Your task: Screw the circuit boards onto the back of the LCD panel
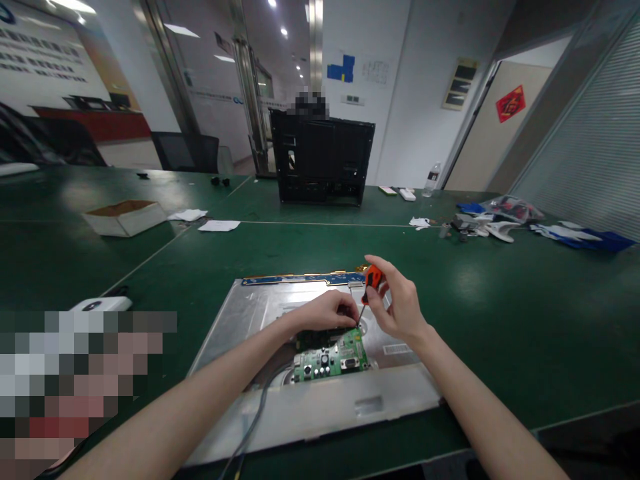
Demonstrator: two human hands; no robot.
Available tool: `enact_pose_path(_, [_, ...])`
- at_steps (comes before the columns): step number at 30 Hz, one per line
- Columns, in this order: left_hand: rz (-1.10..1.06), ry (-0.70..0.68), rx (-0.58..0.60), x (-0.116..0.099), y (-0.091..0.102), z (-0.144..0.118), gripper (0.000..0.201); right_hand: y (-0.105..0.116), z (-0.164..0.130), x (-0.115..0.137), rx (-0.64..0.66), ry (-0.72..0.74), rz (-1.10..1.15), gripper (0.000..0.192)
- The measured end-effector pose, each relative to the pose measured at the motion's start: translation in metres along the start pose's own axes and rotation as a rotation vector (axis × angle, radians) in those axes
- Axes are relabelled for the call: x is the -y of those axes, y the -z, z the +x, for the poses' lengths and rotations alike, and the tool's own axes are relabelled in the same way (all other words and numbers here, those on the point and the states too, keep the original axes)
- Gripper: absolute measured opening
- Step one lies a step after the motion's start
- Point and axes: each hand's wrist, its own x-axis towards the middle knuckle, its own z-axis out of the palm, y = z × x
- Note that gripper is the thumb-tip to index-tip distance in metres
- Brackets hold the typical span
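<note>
Our right hand (400, 305) is closed around the handle of an orange and black screwdriver (373, 279). We see its thin metal rod slant down and to the left, so the tip is at the far right corner of a green circuit board (327, 360). We cannot tell if it sits in a screw. Our left hand (327, 310) is half curled over the far side of the board, with its fingertips just beside the tip; we cannot tell if they pinch anything.

The board lies on the middle of a big flat metal panel (225, 333), which rests on our green bench (500, 320). A blue strip (295, 279) runs along the panel's far edge, and a dark cable (257, 420) bends down across its near left part. Farther off we see a black monitor (325, 160) standing up, a white box (127, 221) on the left and a bottle (431, 181) on the right.
</note>
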Motion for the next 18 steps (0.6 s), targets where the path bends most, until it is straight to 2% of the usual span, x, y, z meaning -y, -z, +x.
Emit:
enact_pose_path(4, [-0.007,-0.006,0.002,0.0012,0.0002,0.0,0.001,-0.0001,0.0011,0.0012,-0.024,-0.003,-0.021,0.046])
enact_pose_path(10, [0.02,0.0,0.004,-0.0007,0.0002,-0.0002,0.004,-0.0052,0.0004,-0.0016,-0.078,0.0,-0.105,0.033])
enact_pose_path(18, [0.04,0.005,0.002,-0.0016,0.0004,-0.0003,0.002,-0.0031,0.0001,-0.0012,-0.043,-0.003,-0.088,0.035])
